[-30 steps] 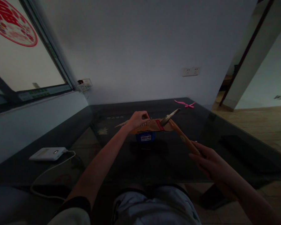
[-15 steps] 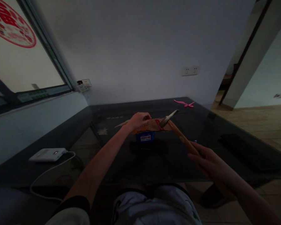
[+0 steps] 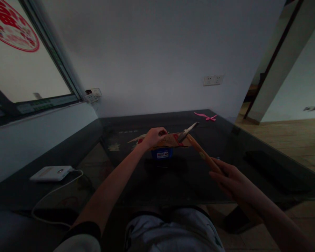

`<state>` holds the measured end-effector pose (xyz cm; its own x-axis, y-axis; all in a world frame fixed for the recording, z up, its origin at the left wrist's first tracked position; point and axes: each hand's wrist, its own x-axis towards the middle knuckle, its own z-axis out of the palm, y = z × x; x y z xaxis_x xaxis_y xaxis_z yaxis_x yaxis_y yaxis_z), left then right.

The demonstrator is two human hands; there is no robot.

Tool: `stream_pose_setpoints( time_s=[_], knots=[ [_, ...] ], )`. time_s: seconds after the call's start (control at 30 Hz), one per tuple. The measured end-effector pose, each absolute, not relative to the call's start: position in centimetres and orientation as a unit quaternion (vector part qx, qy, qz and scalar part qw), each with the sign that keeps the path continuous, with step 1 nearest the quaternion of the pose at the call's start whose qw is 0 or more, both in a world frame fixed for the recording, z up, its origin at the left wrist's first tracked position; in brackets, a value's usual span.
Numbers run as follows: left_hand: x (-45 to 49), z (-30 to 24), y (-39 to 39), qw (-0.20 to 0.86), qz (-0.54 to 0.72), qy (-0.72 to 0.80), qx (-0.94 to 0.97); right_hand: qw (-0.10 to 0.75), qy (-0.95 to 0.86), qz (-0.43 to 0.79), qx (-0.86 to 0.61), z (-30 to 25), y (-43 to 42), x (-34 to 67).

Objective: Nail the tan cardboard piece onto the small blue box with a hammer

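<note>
A hammer with a wooden handle [image 3: 203, 154] and a metal head [image 3: 188, 132] is gripped by my right hand [image 3: 229, 174], fingers wrapped round the handle's lower end. Its head is at the right end of a brown printed cardboard piece [image 3: 170, 140]; whether it touches is unclear. That cardboard rests across a blue container [image 3: 162, 153] with a white label. My left hand [image 3: 155, 137] lies on the cardboard's left part, its thumb and fingers curled together. What they pinch, if anything, is too small to make out.
All this is on a dark glossy table [image 3: 136, 185]. A white power bank [image 3: 51, 173] with a cable lies at left. A pink ribbon-like thing [image 3: 208, 117] is at the far right corner, and a dark flat object [image 3: 275, 171] at right. A wall stands behind.
The whole view has shifted slightly. Both hands, the hammer and the cardboard keep nearly the same places, with no clear change of grip.
</note>
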<state>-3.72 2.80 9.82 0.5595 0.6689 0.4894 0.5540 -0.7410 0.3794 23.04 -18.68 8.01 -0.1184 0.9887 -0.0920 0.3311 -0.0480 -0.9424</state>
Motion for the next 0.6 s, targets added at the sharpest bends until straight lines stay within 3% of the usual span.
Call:
stream_pose_setpoints(
  time_s=[0.3, 0.6],
  knots=[
    [-3.7, 9.3, 2.7, 0.100, 0.337, 0.362, 0.863, 0.351, -0.612, 0.448, -0.549, 9.1, -18.2, 22.4],
    [-3.7, 9.1, 3.2, 0.156, 0.340, 0.415, 0.830, 0.315, -0.702, 0.390, -0.506, 14.0, -14.6, 21.0]
  ],
)
